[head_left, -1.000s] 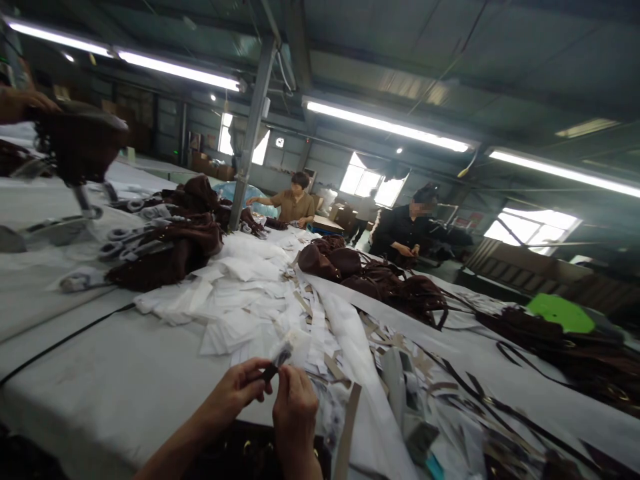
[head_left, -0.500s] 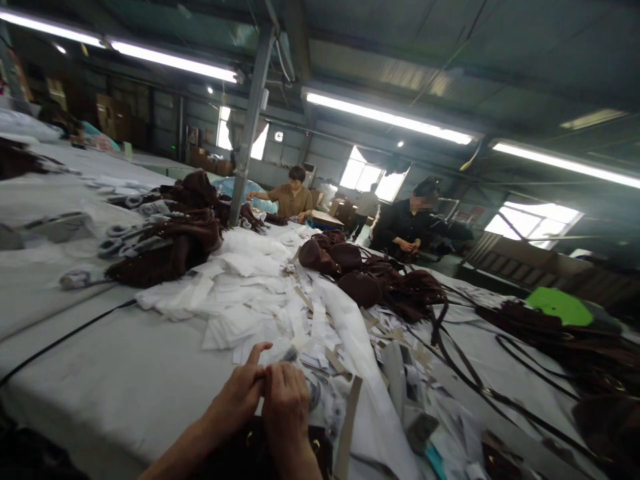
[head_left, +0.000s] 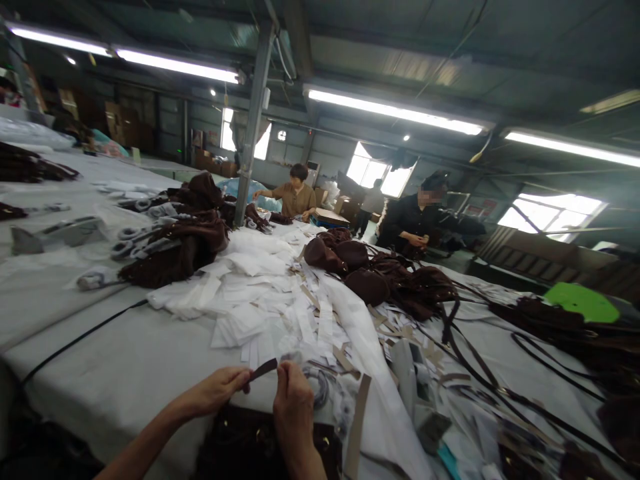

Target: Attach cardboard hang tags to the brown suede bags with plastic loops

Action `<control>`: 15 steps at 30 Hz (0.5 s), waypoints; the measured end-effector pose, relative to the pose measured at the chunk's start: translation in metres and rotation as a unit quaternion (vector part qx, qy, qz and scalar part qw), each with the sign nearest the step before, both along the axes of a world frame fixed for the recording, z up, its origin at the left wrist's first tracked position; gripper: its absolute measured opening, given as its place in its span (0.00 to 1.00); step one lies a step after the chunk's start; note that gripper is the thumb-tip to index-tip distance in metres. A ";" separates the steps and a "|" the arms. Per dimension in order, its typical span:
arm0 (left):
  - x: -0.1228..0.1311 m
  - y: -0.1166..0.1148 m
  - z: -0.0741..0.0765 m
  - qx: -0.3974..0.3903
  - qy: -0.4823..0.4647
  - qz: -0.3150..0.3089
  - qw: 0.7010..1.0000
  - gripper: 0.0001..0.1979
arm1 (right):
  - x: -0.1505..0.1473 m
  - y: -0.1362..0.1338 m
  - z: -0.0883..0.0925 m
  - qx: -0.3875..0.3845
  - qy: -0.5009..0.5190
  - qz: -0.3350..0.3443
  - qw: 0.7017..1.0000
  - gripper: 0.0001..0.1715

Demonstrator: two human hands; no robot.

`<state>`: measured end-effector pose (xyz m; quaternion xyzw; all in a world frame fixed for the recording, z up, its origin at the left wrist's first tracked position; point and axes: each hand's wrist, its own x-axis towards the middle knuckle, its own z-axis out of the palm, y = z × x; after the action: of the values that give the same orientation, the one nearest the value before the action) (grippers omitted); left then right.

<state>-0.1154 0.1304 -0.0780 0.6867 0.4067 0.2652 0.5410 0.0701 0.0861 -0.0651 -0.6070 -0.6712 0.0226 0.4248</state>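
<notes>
My left hand (head_left: 225,389) pinches one end of a short dark brown strip (head_left: 264,368) between thumb and fingers. The strip's other end reaches up to the fingertips of my right hand (head_left: 294,395). That hand is closed, and whatever lies inside its fingers is hidden. Below both hands, at the near table edge, lies a dark brown bag (head_left: 240,433) with metal eyelets, partly covered by my right wrist. Just right of my right hand are crumpled clear wrapping and a grey wrapped ring (head_left: 320,393).
White paper pieces (head_left: 260,280) heap across the table's middle. Brown bags (head_left: 370,287) with long straps lie right, more brown pieces (head_left: 185,247) left. A grey tape dispenser (head_left: 415,387) stands near right. A metal post (head_left: 247,133) rises behind. Co-workers (head_left: 295,197) are at the far side.
My hands, together before, have drawn apart; my left hand moved left and down. The dark strip now shows between them. The view has shifted slightly.
</notes>
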 end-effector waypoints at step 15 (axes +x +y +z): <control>0.039 -0.020 -0.007 0.041 -0.092 0.110 0.989 0.15 | -0.021 -0.010 0.008 -0.023 -0.200 0.077 0.976 0.10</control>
<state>-0.0768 0.1100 -0.0852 0.6320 0.4171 0.4014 0.5152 0.0493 0.0760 -0.0573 -0.5555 -0.7865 -0.0519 0.2647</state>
